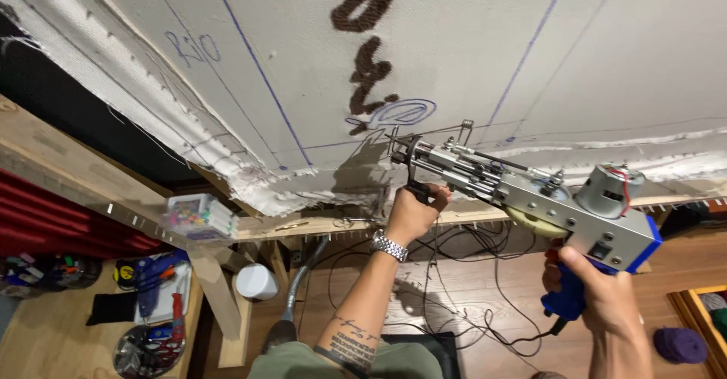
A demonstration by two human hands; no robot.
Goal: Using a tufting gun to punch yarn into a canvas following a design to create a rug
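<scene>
While gripped in both hands, tufting gun [522, 190] sits centre-right of frame, long axis running from lower right up-left toward cloth [469, 38]. Left hand [415, 211] clenched round black front handle, nearer cloth. Right hand [598, 292] wrapped round blue rear grip, lower right. Needle tip touching or just short of cloth beside blue scribble [401, 112], below brown tufted line [369, 76]; cannot tell which.

tufting gun [530, 190] | silver metal body, blue rear grip, grey motor on top | tilted, needle end up-left | centre-right of frame | tip apparently touching white cloth [469, 38]
</scene>
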